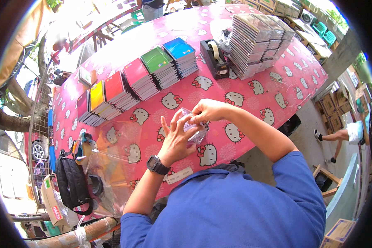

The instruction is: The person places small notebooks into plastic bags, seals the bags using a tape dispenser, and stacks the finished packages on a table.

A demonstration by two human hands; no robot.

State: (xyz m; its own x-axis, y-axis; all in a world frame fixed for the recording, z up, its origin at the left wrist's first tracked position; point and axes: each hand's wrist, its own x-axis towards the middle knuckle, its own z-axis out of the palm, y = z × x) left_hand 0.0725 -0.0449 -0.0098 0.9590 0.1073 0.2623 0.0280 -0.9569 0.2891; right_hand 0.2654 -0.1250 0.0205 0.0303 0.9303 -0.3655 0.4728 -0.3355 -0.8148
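Both hands, left hand (175,138) and right hand (206,110), are pinched on a small clear plastic packet (194,129) above the pink cartoon-cat worktop (252,103); coloured notebook stacks (140,78) are ranged behind.

open pink tabletop (252,103) runs across the middle of the frame toward the right edge, while coloured notebook stacks (140,78) wall the upper left, a tape dispenser (214,58) and tall wrapped notebook pile (256,43) block the top, and clear plastic bags (111,165) clutter the lower left.
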